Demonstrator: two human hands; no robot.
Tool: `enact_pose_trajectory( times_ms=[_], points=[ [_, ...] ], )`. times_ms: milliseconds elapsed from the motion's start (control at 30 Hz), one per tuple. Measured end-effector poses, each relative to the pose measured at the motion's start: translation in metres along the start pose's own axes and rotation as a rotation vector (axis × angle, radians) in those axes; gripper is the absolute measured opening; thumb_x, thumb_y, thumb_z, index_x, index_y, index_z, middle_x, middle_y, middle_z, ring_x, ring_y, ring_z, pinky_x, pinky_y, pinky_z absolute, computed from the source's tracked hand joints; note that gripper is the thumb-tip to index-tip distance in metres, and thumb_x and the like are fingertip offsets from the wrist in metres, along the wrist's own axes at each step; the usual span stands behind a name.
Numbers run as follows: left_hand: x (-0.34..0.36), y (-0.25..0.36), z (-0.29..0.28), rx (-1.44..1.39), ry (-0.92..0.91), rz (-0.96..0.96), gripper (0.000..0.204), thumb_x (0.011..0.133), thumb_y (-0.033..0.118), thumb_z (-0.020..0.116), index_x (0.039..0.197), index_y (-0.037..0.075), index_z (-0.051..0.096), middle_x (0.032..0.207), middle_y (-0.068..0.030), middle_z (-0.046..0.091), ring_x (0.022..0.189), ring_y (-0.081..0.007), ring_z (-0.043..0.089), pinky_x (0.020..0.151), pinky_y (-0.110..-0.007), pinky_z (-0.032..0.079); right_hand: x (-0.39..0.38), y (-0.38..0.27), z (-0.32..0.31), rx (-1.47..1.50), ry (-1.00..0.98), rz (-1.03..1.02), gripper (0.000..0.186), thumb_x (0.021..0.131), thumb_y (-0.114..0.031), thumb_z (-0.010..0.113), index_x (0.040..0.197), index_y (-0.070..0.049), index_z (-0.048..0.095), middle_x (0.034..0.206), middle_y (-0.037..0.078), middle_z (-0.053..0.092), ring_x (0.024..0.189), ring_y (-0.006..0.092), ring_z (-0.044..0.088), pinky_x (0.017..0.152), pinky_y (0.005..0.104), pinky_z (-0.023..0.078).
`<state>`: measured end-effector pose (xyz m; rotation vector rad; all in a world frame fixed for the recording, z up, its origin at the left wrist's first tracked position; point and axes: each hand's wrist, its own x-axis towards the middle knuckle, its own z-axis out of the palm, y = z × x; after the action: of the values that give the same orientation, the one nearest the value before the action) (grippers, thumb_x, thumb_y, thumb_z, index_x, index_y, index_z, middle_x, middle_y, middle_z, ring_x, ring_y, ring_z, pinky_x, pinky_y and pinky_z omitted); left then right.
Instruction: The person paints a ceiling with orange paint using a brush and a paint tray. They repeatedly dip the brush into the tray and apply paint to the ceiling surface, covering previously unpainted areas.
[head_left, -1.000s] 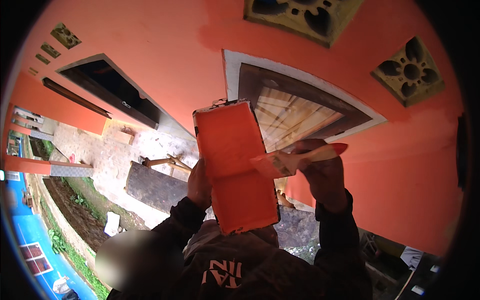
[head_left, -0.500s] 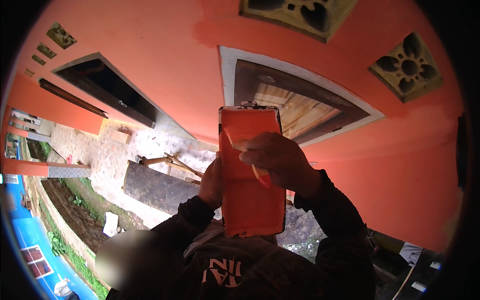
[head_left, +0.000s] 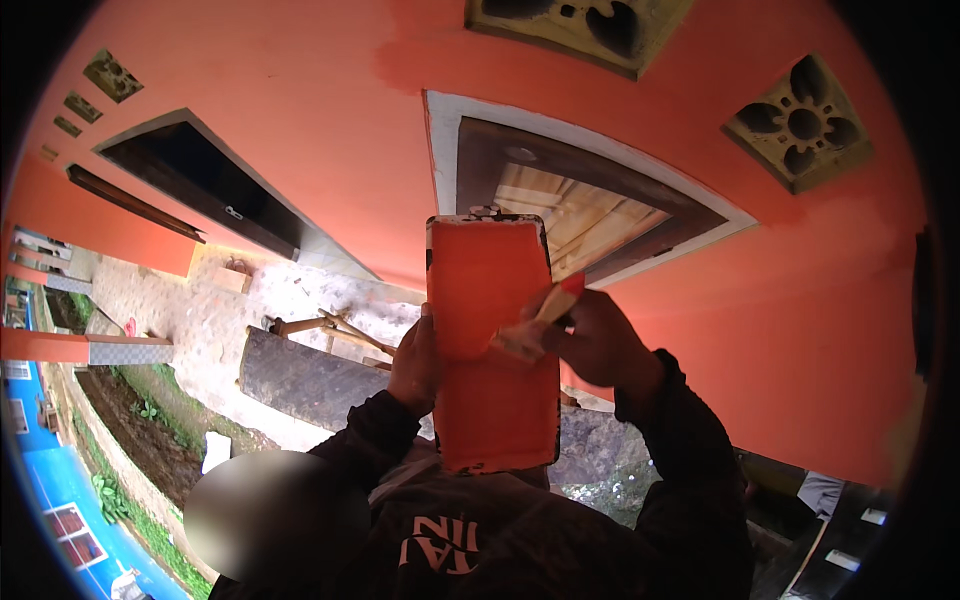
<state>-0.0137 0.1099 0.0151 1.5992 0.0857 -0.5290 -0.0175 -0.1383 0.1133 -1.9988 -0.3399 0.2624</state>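
Both arms come up from below in dark sleeves, elbows bent, forearms angled toward each other. The left hand (head_left: 413, 362) is raised with fingers curled round an edge, thumb side toward the face. The right hand (head_left: 598, 342), just beside it and slightly higher, is closed in a pinch, knuckles outward, wrist bent inward.

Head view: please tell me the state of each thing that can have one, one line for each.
Flat orange-painted rectangular board: held up, face coated with paint.
Paintbrush with pale handle and red tip: bristles pressed on the board.
Left hand: gripping the board's edge.
Right hand: closed on the paintbrush.
Dark window opening: open.
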Motion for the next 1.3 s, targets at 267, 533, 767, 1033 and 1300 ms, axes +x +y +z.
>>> enact_pose_trajectory(
  times_ms=[267, 533, 767, 1033, 1300],
  points=[
    [0.006, -0.004, -0.003, 0.152, -0.096, 0.159, 0.056, 0.114, 0.033, 0.02, 0.132, -0.008, 0.055, 0.121, -0.0219, 0.067, 0.109, -0.0339, 0.066, 0.097, -0.041, 0.052, 0.023, 0.004, -0.037, -0.111, 0.287, -0.227, 0.015, 0.095, -0.01, 0.072, 0.107, -0.004, 0.066, 0.098, 0.012, 0.071, 0.093, 0.0307, 0.071, 0.082, 0.0394, 0.057],
    [0.012, 0.004, 0.008, -0.235, -0.049, -0.138, 0.059, 0.114, 0.041, 0.022, 0.134, -0.003, 0.055, 0.119, -0.0178, 0.068, 0.105, -0.0288, 0.068, 0.091, -0.04, 0.054, -0.038, 0.019, 0.018, -0.55, -0.059, -0.637, 0.022, 0.092, -0.018, 0.066, 0.111, -0.006, 0.067, 0.109, 0.008, 0.07, 0.099, 0.0252, 0.069, 0.081, 0.0389, 0.057],
    [0.011, 0.012, 0.014, 0.237, -0.137, 0.12, 0.067, 0.113, 0.047, 0.017, 0.135, -0.002, 0.057, 0.124, -0.0161, 0.068, 0.109, -0.0274, 0.067, 0.095, -0.039, 0.053, -0.034, 0.03, 0.008, 0.289, 0.448, 0.089, 0.022, 0.102, -0.021, 0.065, 0.11, -0.001, 0.061, 0.09, 0.008, 0.067, 0.083, 0.0177, 0.068, 0.076, 0.0307, 0.053],
    [0.031, -0.042, 0.004, 0.054, -0.202, 0.148, 0.049, 0.11, 0.034, 0.038, 0.143, -0.002, 0.047, 0.128, -0.0176, 0.065, 0.114, -0.0338, 0.064, 0.096, -0.043, 0.053, -0.043, 0.048, 0.016, 0.357, 0.577, 0.221, 0.022, 0.1, -0.019, 0.067, 0.112, -0.001, 0.063, 0.093, 0.008, 0.07, 0.084, 0.0162, 0.069, 0.075, 0.0314, 0.054],
    [0.032, -0.01, 0.008, -0.089, -0.245, -0.094, 0.067, 0.112, 0.053, 0.024, 0.148, 0.001, 0.046, 0.14, -0.0124, 0.06, 0.125, -0.0251, 0.061, 0.105, -0.039, 0.051, -0.049, 0.071, 0.026, 0.38, 0.712, 0.124, 0.022, 0.099, -0.017, 0.067, 0.112, 0.0, 0.065, 0.09, 0.011, 0.073, 0.085, 0.0184, 0.072, 0.074, 0.0332, 0.055]
  ],
)
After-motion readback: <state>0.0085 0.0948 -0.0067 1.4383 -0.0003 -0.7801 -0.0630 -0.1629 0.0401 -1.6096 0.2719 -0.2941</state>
